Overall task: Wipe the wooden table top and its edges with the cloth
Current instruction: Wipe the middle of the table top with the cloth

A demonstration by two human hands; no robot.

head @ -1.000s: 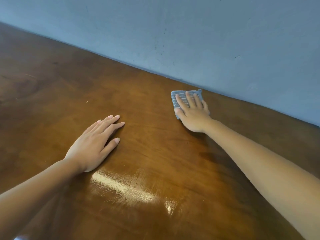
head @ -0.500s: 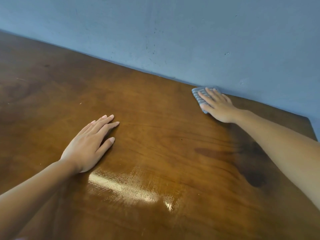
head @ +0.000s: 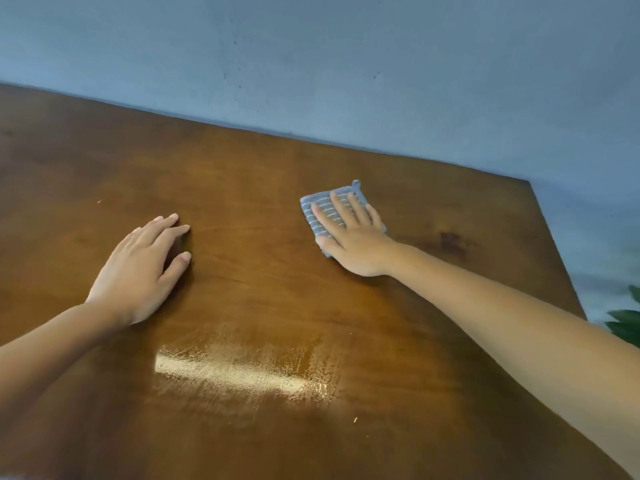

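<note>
A glossy brown wooden table top (head: 263,306) fills most of the view. A small folded grey cloth with pale stripes (head: 317,211) lies flat on it, right of centre, a short way in from the far edge. My right hand (head: 349,233) presses on the cloth with straight spread fingers and covers most of it. My left hand (head: 142,268) rests flat on the bare wood to the left, fingers straight, holding nothing.
A blue-grey wall (head: 346,64) runs along the table's far edge. The table's right edge (head: 557,244) and far right corner are in view. Green plant leaves (head: 627,323) show beyond that right edge. A bright reflection (head: 235,372) lies on the near wood.
My right hand has drawn the cloth back from the far edge by the wall toward me and to the left. My left hand stays flat in about the same spot.
</note>
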